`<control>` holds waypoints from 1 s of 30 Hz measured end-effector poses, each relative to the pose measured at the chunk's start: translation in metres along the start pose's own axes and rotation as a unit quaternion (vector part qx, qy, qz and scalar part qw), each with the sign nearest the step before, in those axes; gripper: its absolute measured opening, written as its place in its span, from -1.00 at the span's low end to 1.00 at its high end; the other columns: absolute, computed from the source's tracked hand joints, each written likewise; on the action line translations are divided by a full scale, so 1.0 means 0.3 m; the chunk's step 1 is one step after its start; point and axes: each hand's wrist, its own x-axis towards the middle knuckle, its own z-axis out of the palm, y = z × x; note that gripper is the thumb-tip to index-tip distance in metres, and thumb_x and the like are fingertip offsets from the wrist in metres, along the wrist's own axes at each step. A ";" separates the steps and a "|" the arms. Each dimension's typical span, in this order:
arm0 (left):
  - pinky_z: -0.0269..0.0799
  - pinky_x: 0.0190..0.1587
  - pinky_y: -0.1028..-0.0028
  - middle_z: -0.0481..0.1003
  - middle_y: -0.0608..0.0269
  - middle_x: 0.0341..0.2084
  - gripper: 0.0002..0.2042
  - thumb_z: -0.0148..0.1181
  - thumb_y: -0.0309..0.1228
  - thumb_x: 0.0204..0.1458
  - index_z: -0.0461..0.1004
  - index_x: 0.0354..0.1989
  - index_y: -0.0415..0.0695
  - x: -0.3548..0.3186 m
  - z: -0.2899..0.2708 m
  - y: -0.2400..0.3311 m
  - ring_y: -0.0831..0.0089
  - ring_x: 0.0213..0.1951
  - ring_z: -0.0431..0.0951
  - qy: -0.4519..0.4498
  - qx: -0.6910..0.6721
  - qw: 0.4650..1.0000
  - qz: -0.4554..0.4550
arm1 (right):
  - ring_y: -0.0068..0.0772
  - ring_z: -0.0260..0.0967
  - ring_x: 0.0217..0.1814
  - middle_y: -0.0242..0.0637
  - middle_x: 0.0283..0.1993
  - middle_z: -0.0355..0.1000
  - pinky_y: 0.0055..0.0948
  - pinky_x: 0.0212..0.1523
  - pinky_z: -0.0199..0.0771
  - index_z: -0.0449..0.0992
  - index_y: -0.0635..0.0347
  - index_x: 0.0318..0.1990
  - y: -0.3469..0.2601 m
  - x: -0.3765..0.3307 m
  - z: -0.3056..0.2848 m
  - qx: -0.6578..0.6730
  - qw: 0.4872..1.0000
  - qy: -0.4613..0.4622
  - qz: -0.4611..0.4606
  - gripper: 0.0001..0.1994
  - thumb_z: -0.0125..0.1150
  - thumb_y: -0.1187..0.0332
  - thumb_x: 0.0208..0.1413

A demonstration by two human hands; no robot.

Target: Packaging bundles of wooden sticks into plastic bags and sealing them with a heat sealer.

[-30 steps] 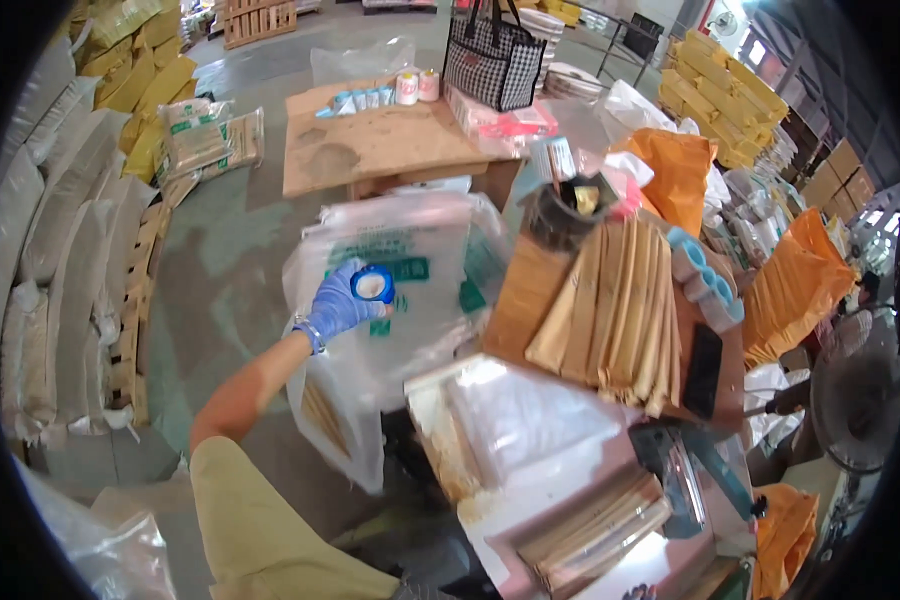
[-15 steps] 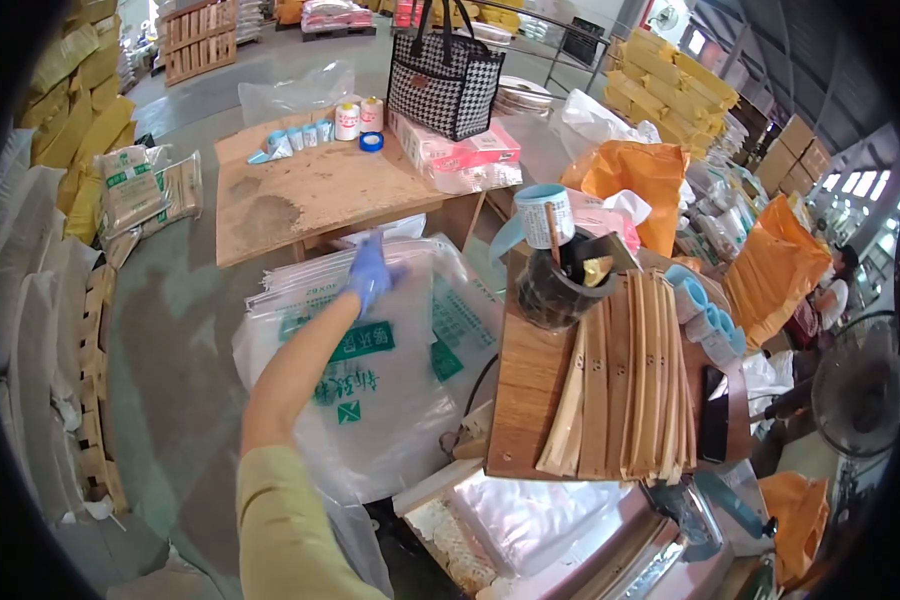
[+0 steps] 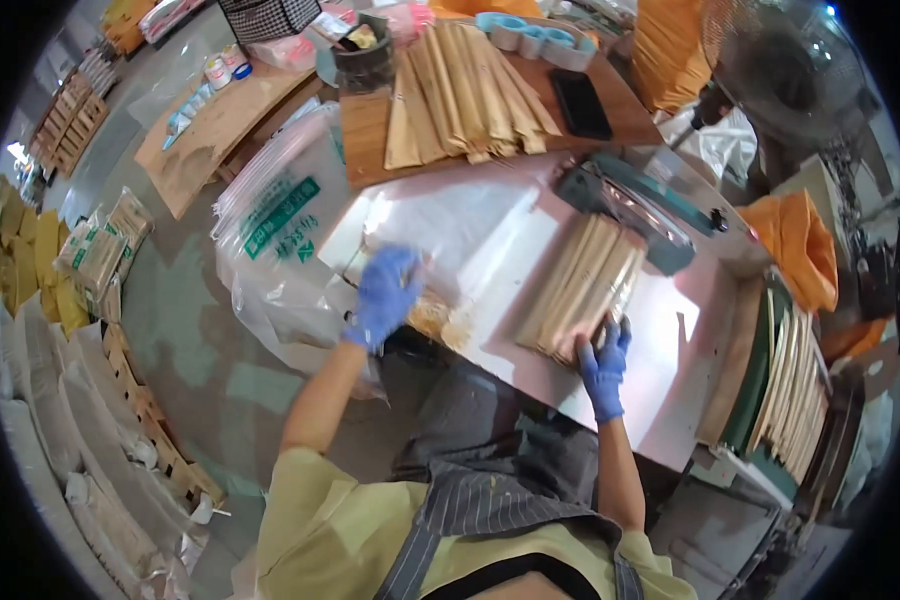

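The right hand (image 3: 604, 366) has its grip laid flat on the near end of a bundle of long tan packets (image 3: 582, 288) at the tabletop's (image 3: 670, 360) near edge. The left hand (image 3: 387, 293) presses, fingers spread, on a clear bag (image 3: 440, 225) toward the left edge. The packets look light, stiff and slippery, best held round the middle.

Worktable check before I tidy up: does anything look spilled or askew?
Yes. A loose heap of pale yellowish bits lies at the table's near edge beside the left hand. The clear-wrapped bundle of sticks, touched by the right hand, lies slanted.
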 end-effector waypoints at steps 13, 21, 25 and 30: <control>0.34 -0.36 0.27 0.43 -0.08 -0.53 -0.84 0.03 -0.34 -0.07 0.43 -0.42 -0.17 0.018 0.393 0.179 0.01 -0.42 0.44 -0.104 -0.028 0.994 0.001 | -0.42 0.20 -0.41 -0.24 -0.33 0.21 -0.52 -0.37 0.24 0.35 0.26 -0.29 -0.223 -0.009 0.093 0.257 0.964 0.035 -0.065 -0.78 0.19 0.41 -0.11; 0.24 -0.18 0.24 0.39 0.02 -0.33 -0.79 -0.03 -0.26 -0.03 0.41 -0.39 -0.14 0.085 0.191 0.203 0.12 -0.25 0.37 0.002 0.023 0.998 -0.061 | -0.05 0.18 -0.44 -0.07 -0.46 0.17 -0.28 -0.40 0.21 0.30 0.31 -0.57 -0.240 0.127 0.105 0.189 0.972 0.101 -0.100 -0.96 0.02 0.56 -0.19; -0.07 0.13 0.10 0.21 -0.06 -0.01 -0.63 0.04 -0.20 -0.12 0.39 -0.09 0.01 0.014 0.313 0.201 0.00 0.08 0.09 -0.136 0.249 0.956 0.076 | -0.03 0.25 -0.35 -0.08 -0.35 0.24 -0.23 -0.34 0.29 0.32 0.27 -0.52 -0.342 0.127 0.140 0.229 0.960 0.037 -0.159 -0.93 0.06 0.48 -0.19; -0.18 0.19 0.07 0.12 -0.07 0.08 -0.62 0.05 -0.26 -0.17 0.42 -0.10 -0.01 0.132 0.330 0.157 -0.08 0.15 0.00 -0.162 0.323 0.931 -0.055 | -0.10 0.24 -0.19 -0.11 -0.26 0.24 -0.23 -0.25 0.30 0.38 0.24 -0.45 -0.116 0.131 0.034 -0.015 0.997 0.026 -0.074 -0.81 0.15 0.34 -0.22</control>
